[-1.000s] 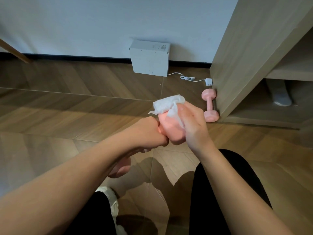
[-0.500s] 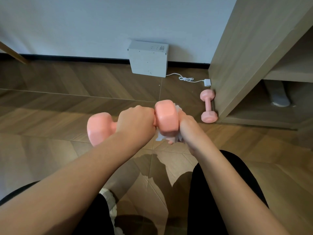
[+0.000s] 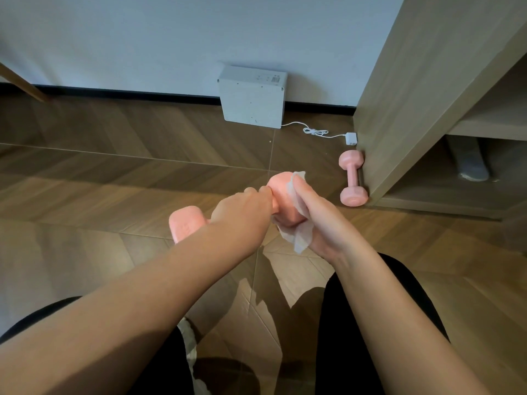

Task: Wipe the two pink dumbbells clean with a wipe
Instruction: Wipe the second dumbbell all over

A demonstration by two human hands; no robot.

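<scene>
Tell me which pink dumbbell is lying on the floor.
The far dumbbell, against the wooden cabinet. The held dumbbell is raised: left hand grips its handle, right hand presses the wipe on it.

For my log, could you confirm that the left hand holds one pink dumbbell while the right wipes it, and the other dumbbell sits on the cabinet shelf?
Not quite: in the head view the other dumbbell lies on the floor beside the cabinet, not on its shelf. The rest holds.
</scene>
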